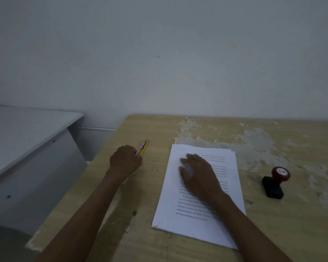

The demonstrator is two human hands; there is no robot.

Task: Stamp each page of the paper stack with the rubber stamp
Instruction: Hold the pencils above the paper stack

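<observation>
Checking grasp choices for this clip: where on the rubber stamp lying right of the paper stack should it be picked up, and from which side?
The rubber stamp lies tipped on the table, red knob pointing up and away, black base nearer the person. Probably best to take the knob end from above with the right hand, now resting flat on the paper stack.

paper stack [195, 186]: 1 | rubber stamp [275, 181]: 1 | pens [143, 147]: 2 | desks [273, 233]: 2

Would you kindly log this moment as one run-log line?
left hand: grips pens | right hand: flat on paper stack | rubber stamp: untouched, on table
</observation>
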